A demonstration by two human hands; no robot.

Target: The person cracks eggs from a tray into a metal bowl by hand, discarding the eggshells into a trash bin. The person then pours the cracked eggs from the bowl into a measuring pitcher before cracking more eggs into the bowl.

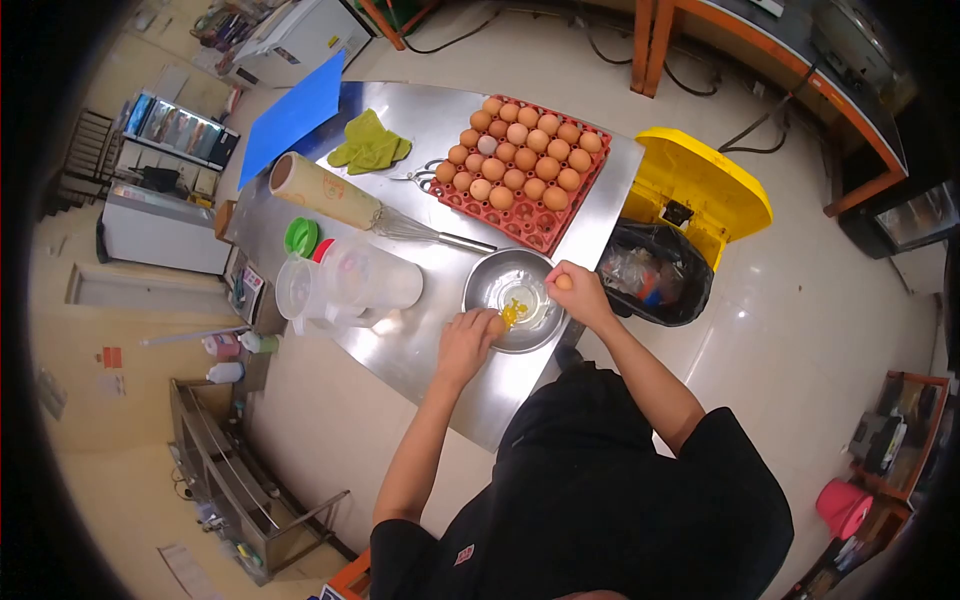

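Note:
A steel bowl (472, 291) stands near the table edge with yellow yolk (514, 312) and clear egg white in it. My left hand (465, 345) is at the bowl's left rim, its fingers closed around a brown egg (497, 326). On the opposite rim my right hand (583, 294) is closed on another brown egg (564, 282), mostly covered by the fingers. Whether either shell is cracked cannot be made out. Behind the bowl lies a wire whisk (410, 229). A red egg tray (524, 228) full of brown eggs sits beyond it, with several vacant cups at its near side.
Clear plastic jugs (372, 277), a green lid (301, 237), a wrap roll (322, 192), scissors (424, 176) and a green cloth (368, 143) share the steel table (400, 350). A yellow bin (735, 190) with a black liner stands open at the table's right.

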